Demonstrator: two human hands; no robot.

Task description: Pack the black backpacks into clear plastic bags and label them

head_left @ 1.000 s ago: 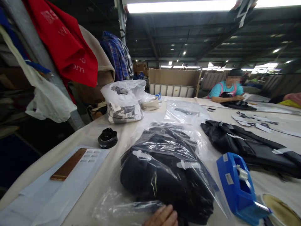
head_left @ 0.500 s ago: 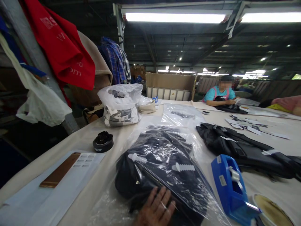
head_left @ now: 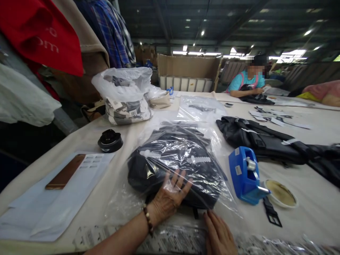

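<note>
A black bag lies inside a clear plastic bag in the middle of the table. My left hand, with a beaded bracelet on the wrist, rests on the black bag's near part, fingers spread. Whether the plastic lies over or under that hand I cannot tell. My right hand is flat at the plastic bag's near right edge, fingers stretched out, beside a short black strap end. Right of the plastic bag stands a blue tape dispenser, and a black buckle lies near it.
A round tan-filled dish and another black bag are on the right. To the left are a phone on papers, a black tape roll and a filled plastic bag. A co-worker sits across the table.
The view has tilted down, so the table's things sit higher in the picture. My right hand has come into view at the near edge. My left hand stays on the black bag, fingers now wider apart.
</note>
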